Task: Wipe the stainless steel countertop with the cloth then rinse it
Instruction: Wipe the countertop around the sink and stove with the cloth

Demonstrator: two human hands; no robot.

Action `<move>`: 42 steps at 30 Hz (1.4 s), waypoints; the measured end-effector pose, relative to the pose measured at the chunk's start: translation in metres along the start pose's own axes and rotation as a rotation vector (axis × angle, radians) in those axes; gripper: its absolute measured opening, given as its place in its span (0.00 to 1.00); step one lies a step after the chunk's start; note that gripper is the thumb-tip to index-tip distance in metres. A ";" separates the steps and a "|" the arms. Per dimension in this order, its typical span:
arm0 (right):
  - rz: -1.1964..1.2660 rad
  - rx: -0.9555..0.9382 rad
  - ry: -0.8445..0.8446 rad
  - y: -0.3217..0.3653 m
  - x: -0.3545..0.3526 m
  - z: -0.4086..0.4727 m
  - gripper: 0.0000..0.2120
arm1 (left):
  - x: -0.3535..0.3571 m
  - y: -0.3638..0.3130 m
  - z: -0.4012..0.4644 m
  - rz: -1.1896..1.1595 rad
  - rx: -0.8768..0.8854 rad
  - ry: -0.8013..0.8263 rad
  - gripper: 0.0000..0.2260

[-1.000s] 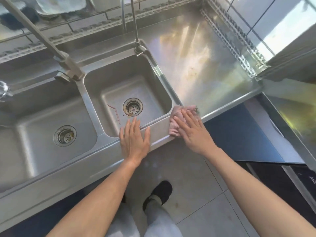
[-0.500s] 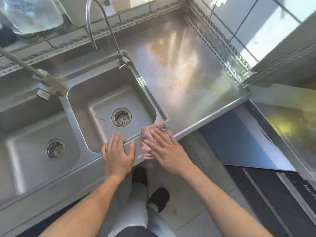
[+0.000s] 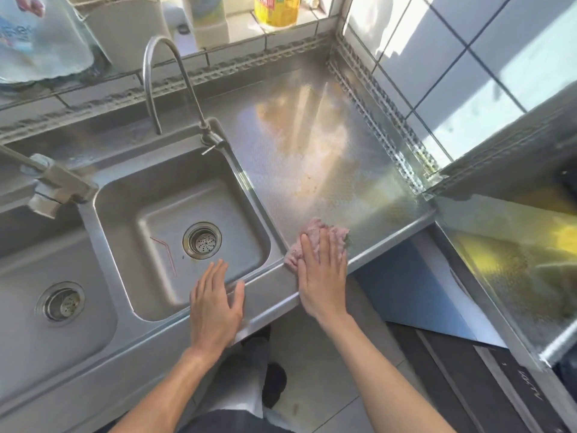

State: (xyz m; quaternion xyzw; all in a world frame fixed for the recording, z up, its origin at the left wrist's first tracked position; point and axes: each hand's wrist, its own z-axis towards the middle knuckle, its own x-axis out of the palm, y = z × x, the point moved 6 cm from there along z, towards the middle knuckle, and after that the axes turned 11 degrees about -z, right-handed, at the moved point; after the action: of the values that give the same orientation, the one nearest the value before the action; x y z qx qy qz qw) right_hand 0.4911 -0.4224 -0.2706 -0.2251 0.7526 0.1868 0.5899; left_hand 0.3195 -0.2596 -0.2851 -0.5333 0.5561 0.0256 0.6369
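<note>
The right hand (image 3: 323,276) lies flat, palm down, fingers extended and together, pressing the pink cloth (image 3: 315,242) against the stainless steel countertop (image 3: 312,157). The cloth is bunched under the fingers and protrudes at the 12 o'clock and 9 o'clock sides of the hand. It sits at the front edge of the countertop, just beside the right rim of the near sink basin (image 3: 175,232).

The left hand (image 3: 215,307) is open and empty — palm down, fingers spread slightly — resting on the front rim of that basin, at 9 o'clock from the right hand. The two hands are near each other but apart.

Inside the basin, a drain strainer (image 3: 202,241) sits at centre, with a thin red bent line (image 3: 165,248) at its 9 o'clock side. A second basin (image 3: 56,307) with its own drain lies farther toward 9 o'clock.

A gooseneck tap (image 3: 168,79) stands at 12 o'clock from the near basin's rear corner. The countertop surface toward 12 o'clock of the cloth shows brownish staining (image 3: 309,182) and bright reflections — its far and right edges meet tiled walls (image 3: 452,67).
</note>
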 end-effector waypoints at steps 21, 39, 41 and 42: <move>0.078 0.099 -0.020 -0.067 -0.017 0.085 0.28 | 0.083 -0.096 0.068 -0.029 0.020 0.009 0.31; 0.069 0.040 0.007 -0.120 -0.036 0.158 0.26 | 0.077 -0.112 0.089 -0.332 -0.233 -0.197 0.27; 0.027 -0.194 -0.009 -0.088 -0.029 0.133 0.26 | 0.080 -0.118 0.102 -0.378 -0.323 -0.268 0.26; 0.002 -0.312 -0.008 -0.082 -0.024 0.117 0.26 | 0.082 -0.121 0.107 -0.398 -0.342 -0.298 0.27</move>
State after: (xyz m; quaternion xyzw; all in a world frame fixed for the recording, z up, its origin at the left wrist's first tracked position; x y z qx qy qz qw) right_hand 0.6361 -0.4232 -0.2759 -0.3126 0.7123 0.3028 0.5507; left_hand 0.4986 -0.2818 -0.2866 -0.7219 0.3285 0.0715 0.6048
